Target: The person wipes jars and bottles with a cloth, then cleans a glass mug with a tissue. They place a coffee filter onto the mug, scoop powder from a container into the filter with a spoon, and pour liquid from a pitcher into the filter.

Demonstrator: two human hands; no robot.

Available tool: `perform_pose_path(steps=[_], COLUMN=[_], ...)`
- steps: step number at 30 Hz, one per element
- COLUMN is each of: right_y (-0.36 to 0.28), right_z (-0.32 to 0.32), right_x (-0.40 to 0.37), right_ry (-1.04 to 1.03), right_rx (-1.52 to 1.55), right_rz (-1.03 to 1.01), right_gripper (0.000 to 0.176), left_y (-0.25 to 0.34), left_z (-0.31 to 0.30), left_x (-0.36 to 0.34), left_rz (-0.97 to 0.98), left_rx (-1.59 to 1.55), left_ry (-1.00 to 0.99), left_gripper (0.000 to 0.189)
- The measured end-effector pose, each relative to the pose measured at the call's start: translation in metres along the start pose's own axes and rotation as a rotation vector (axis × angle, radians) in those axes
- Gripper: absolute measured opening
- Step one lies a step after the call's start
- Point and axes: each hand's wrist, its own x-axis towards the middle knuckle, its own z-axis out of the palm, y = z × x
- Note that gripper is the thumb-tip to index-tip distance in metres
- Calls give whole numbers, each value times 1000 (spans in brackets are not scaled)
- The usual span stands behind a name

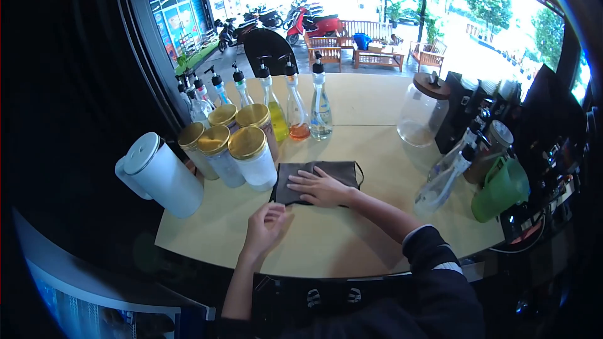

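A dark grey folded cloth (342,182) lies flat on the pale tabletop, with a thin black loop sticking out at its right edge. Across its middle rests my right hand (320,188), palm down and fingers spread. My left hand (265,229) is just off the cloth's lower left corner, fingers loosely curled and thumb apart; nothing shows in it. Close to the cloth's left side stands a gold-lidded jar (254,166) of white contents.
More gold-lidded jars (217,150), a white pitcher (166,179) and several pump bottles (321,110) stand left and behind. On the right are a wooden-lidded glass jar (421,116), clear pump bottles (443,185) and a green jug (499,191). The table's front edge (314,275) curves near my body.
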Motion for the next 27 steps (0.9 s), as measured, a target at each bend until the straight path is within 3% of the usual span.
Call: perform_pose_path(steps=[5,10,12,14,16,17,18,22,25,27], right_y=[36,22,30,67,123,135,142,158,178,173], right_z=[25,4,-22,-36,-28,-29,-29,-29,-37,-30], right_x=[66,12,-23,-45,-56,-49,-38,-9,-9,-9], right_ry=[100,104,27,114,261,247,231,37,165,176], right_rx=[-125,-1,-29,-55,-119,-128,-133,-96,-135,-136], right_rz=[286,270,467,775,1072,1107,1144,905,1065,1013], right_gripper=[50,52,55,56,57,57,57,53,50,49], left_y=[12,19,10,-9,-24,-12,-9,-9,-9,-9], left_z=[-2,23,35,50,63,63,62,57,56,56], left_x=[2,47,68,82,89,91,93,98,96,95], left_rz=[-33,63,172,150,279,156,163,118,102,96], left_rx=[4,69,291,296,650,663,663,601,599,601], left_ry=[-40,-213,-298,-390,-464,-544,-552,-609,-633,-638], left_gripper=[21,26,31,39,45,50,50,50,51,52])
